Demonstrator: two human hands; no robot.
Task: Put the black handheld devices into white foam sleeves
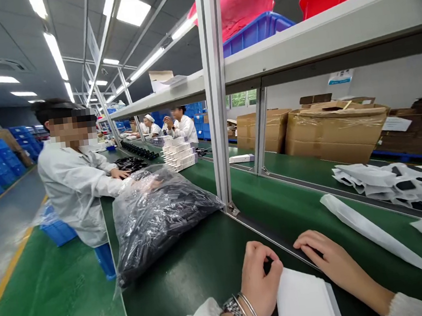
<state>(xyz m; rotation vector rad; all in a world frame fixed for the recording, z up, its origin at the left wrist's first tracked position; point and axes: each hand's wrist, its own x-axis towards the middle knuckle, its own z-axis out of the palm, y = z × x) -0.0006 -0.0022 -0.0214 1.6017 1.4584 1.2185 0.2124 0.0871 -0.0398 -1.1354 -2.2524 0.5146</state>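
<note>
A stack of flat white sheets or sleeves (305,299) lies on the green bench at the bottom, between my hands. At its upper left corner is my left hand (259,278), with a bracelet and bangles on the wrist. The thumb and forefinger curl together in a pinch; what they hold, if anything, is hidden. My right hand (328,253) hovers above the stack's right side, near the metal rail. Its fingers are loosely stretched, with a gap between thumb and forefinger, and nothing shows in it. Farther right lies a long white sleeve (373,231).
A clear bag of black parts (161,223) rests left of the upright post (216,92). Beyond it, a co-worker in a white coat (70,183) reaches over the bag. White boxes (178,154) are piled behind. Crumpled white sleeves (397,178) and cartons (336,132) are at right.
</note>
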